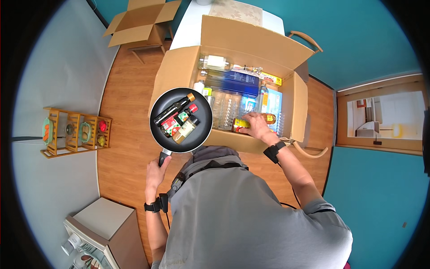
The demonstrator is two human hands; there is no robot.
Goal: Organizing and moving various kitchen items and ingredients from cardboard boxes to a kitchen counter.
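My left hand (157, 173) grips the black handle of a dark frying pan (161, 134), held level beside the open cardboard box (181, 64). In the pan lie a dark glass bottle with an orange cap (173, 110), a red-capped sauce bottle (171, 126) and a dark-capped bottle with a pale label (185, 129). My right hand (258, 126) reaches into the box's near side. Its fingers are bent around a bottle with a yellow and red label (240, 124). An amber bottle end with a yellow label (268, 118) shows beyond the hand; whether it is the same bottle is hidden.
Inside the box are a clear bottle (215, 63), a blue carton (235, 82), clear ribbed containers (231, 107) and a light-blue box (275, 101). A white table (188, 27) and another open box (139, 20) stand beyond. Left are a wooden rack (72, 131) and a cabinet (104, 218).
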